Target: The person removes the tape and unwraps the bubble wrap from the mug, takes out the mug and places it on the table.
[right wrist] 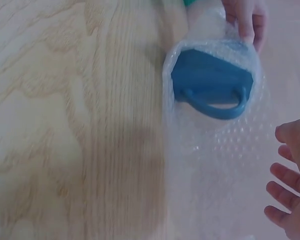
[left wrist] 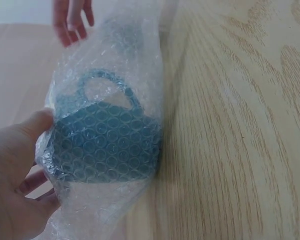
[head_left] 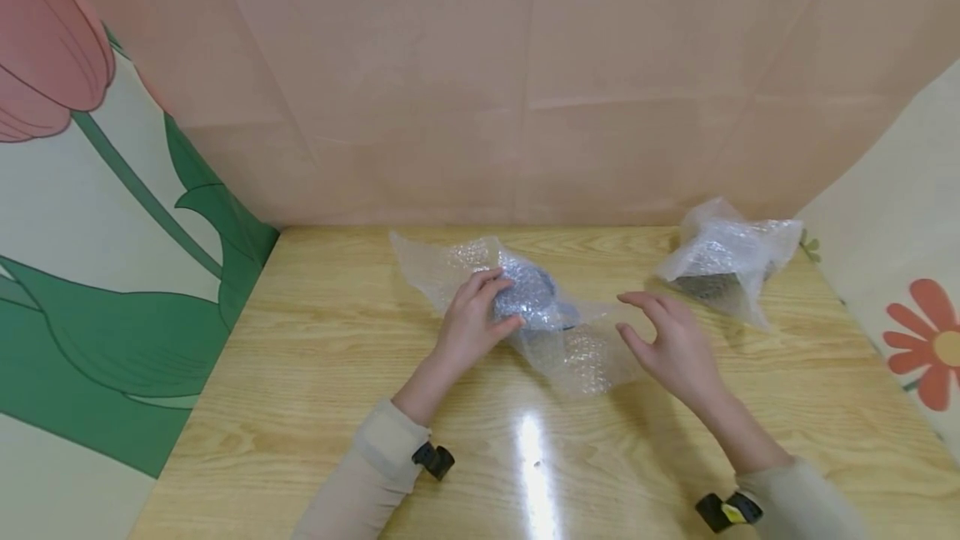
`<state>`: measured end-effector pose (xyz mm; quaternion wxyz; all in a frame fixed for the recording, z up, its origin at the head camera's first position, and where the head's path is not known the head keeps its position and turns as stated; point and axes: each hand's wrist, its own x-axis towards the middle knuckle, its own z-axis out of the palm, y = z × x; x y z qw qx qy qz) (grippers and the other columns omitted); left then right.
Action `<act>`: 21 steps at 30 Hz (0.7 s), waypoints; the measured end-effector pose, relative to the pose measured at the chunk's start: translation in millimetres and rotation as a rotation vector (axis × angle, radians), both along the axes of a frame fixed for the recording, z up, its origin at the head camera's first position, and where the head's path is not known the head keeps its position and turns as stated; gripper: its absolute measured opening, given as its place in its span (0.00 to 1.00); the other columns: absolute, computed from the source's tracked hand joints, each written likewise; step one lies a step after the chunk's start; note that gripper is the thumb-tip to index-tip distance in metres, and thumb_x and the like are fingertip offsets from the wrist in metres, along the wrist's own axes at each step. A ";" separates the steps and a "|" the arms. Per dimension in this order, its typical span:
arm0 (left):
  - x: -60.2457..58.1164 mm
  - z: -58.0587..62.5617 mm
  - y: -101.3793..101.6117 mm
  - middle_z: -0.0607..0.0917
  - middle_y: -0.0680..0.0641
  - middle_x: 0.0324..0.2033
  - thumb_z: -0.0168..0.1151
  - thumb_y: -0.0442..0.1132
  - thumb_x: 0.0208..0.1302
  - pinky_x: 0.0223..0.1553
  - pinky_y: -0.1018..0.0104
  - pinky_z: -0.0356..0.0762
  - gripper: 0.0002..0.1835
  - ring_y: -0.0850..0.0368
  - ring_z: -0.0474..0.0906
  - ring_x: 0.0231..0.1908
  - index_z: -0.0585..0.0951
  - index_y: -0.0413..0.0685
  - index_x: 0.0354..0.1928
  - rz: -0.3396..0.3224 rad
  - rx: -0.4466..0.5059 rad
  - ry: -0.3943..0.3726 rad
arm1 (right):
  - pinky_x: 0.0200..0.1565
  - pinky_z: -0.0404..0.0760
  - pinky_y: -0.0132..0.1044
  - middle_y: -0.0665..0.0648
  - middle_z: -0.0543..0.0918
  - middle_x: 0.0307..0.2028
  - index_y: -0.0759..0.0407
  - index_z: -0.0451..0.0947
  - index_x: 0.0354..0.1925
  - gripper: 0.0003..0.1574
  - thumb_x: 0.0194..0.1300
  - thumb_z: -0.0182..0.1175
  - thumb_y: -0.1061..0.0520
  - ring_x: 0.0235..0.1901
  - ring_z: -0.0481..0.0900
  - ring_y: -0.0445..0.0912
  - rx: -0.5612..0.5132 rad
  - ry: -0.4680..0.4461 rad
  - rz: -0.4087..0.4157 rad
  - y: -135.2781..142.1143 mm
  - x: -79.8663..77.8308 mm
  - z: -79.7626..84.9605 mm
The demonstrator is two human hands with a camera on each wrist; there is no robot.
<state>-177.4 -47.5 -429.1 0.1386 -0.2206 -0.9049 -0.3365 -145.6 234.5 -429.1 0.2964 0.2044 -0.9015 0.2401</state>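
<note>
Blue mug, bubble wrap around it, on wooden surface. Left-hand grip clamped on wrapped mug; right-hand grip near wrap's loose end, fingers apart. Wrapped bundle, right rear.

left arm and right arm extend in from the near side, apart. left hand gripping, thumb opposite bent fingers. right hand raised, thumb spread from slack, slightly curled fingers.
</note>
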 end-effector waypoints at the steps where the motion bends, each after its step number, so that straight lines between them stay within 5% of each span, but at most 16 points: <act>1: 0.1 -0.1 0.1 0.71 0.45 0.59 0.70 0.49 0.49 0.58 0.59 0.70 0.31 0.49 0.68 0.57 0.75 0.44 0.54 0.000 -0.001 0.002 | 0.45 0.73 0.50 0.61 0.81 0.40 0.61 0.78 0.46 0.26 0.44 0.69 0.61 0.42 0.76 0.58 0.004 0.004 0.008 -2.2 -0.7 0.4; 21: 1.3 -0.1 0.5 0.70 0.46 0.60 0.70 0.49 0.49 0.59 0.60 0.69 0.30 0.50 0.67 0.59 0.75 0.45 0.54 0.015 -0.009 0.003 | 0.44 0.75 0.49 0.61 0.81 0.43 0.62 0.79 0.45 0.26 0.45 0.68 0.58 0.40 0.77 0.55 0.073 0.050 0.158 -45.9 -8.2 1.6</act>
